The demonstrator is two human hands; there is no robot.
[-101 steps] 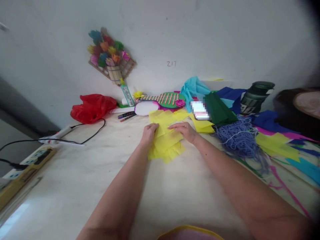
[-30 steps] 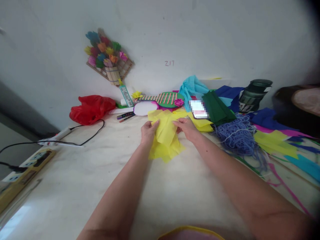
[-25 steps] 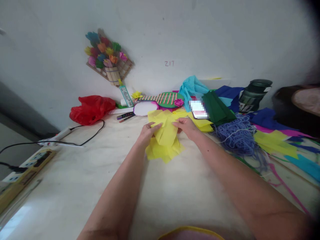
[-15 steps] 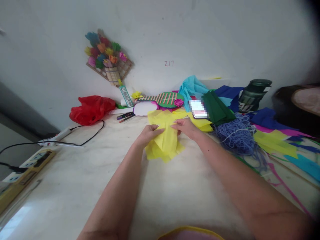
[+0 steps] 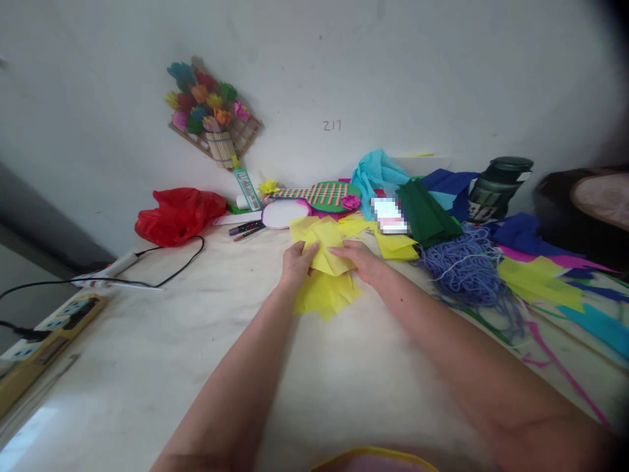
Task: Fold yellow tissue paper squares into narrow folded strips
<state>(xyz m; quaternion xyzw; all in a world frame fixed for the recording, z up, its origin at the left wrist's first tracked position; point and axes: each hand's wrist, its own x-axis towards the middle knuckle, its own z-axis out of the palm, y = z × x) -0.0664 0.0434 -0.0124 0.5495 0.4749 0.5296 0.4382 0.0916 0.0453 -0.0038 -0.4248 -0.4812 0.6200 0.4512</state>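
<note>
A folded piece of yellow crepe paper (image 5: pixel 328 257) is held above the table between my two hands. My left hand (image 5: pixel 297 263) pinches its left side, thumb on top and the other fingers mostly hidden beneath. On the opposite side my right hand (image 5: pixel 360 259) grips the same paper, its thumb also on the upper face. Under and in front of it lie more yellow sheets (image 5: pixel 327 298) with jagged edges. Behind the hands, further yellow paper (image 5: pixel 397 248) lies beside a phone (image 5: pixel 390 215) with a blurred screen.
Blue yarn (image 5: pixel 459 262), dark green paper (image 5: pixel 428 213) and a dark jar (image 5: pixel 500 190) crowd the right side. A red plastic bag (image 5: pixel 179 215), pens (image 5: pixel 247 228) and a decorated green paper lute (image 5: pixel 331 195) stand along the back. A power strip (image 5: pixel 54 334) with cables is at left.
The paper in my hands has gone from a long upright strip to a shorter, wider folded piece. My hands have turned slightly, thumbs now lying on top of it.
</note>
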